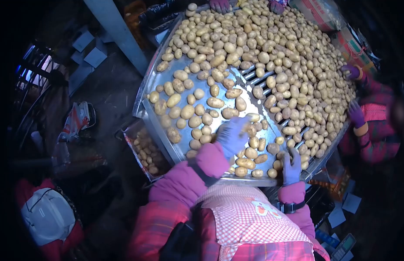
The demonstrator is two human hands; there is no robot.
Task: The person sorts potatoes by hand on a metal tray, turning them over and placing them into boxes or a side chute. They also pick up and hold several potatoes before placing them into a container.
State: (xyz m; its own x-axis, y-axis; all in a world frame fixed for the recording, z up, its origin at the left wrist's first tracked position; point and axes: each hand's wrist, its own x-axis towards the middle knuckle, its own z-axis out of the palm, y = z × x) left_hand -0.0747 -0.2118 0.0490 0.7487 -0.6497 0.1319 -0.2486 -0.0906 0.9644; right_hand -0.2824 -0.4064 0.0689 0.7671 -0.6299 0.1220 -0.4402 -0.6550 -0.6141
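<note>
My left hand (233,134), in a purple glove, reaches over the metal sorting table (158,82) among loose potatoes (216,102). Motion smears its fingertips beside a few potatoes, so I cannot tell whether one is in its grip. Close to the table's front edge is my right hand (292,169), gloved too, with its fingers apart and pointing up. Potatoes (273,148) lie just left of its fingertips, and others sit to its right. Beyond the bare metal, a large heap of potatoes (271,35) covers the far and right parts of the table, partly over slotted bars (258,78).
A box of small potatoes (147,150) stands below the table's left side. Another person's gloved hands (356,113) rest at the right edge; more gloved hands (220,6) show at the far edge. A metal post (117,35) rises at the left, and cartons (352,45) stand far right.
</note>
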